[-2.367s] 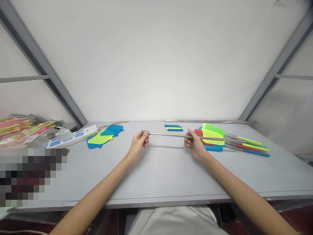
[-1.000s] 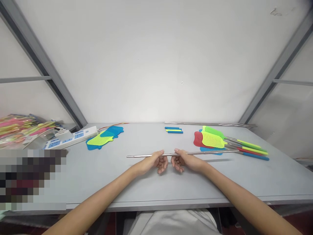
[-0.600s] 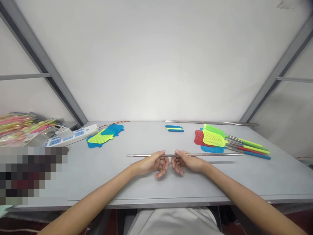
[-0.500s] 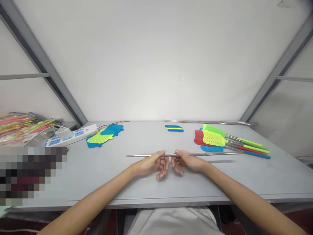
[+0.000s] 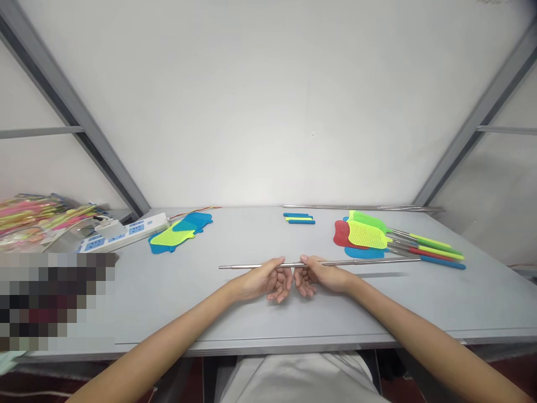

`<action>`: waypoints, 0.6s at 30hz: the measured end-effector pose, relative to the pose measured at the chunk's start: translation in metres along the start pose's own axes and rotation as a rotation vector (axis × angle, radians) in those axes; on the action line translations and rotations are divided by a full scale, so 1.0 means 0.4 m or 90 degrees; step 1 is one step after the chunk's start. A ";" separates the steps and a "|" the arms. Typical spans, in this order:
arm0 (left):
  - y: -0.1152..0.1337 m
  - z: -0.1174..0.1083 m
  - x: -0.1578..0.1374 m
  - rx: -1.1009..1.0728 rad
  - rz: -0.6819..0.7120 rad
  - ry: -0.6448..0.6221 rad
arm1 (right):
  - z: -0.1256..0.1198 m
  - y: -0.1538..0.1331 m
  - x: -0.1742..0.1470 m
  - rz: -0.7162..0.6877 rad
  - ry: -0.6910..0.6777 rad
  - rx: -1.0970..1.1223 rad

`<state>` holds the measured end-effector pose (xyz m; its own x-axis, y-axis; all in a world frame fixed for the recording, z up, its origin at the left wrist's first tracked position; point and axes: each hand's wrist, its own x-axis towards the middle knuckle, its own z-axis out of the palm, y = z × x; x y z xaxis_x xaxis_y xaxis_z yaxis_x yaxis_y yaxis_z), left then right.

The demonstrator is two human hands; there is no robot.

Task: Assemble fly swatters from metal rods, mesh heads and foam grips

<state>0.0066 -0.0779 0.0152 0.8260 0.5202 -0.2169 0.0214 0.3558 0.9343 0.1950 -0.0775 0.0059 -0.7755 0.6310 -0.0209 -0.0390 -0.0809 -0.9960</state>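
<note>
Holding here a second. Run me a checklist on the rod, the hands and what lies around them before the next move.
1. Left hand on the metal rod: ok, thumb over it.
2. Right hand on the rod: ok, close beside the left.
3. Rod raised off the table: ok, its shadow falls apart from it.
4. Rod's far right end clear of the blue handle: cannot tell, they meet in view.
5. Loose swatter heads away from the hands: ok, off to the left.
6. Right-side swatters lying separately: not ok, heads overlap.
</note>
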 end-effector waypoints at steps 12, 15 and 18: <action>-0.004 0.008 0.009 -0.018 0.029 -0.002 | 0.004 0.003 0.002 0.001 0.027 -0.004; -0.004 0.010 0.011 -0.036 0.033 -0.010 | 0.005 0.004 0.003 -0.001 0.027 -0.005; -0.003 0.009 0.010 -0.046 0.034 -0.025 | 0.008 0.005 0.003 -0.006 0.022 0.002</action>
<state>0.0120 -0.0790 0.0143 0.8468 0.5089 -0.1546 -0.0625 0.3839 0.9212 0.1919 -0.0792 0.0041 -0.7526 0.6584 -0.0141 -0.0481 -0.0763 -0.9959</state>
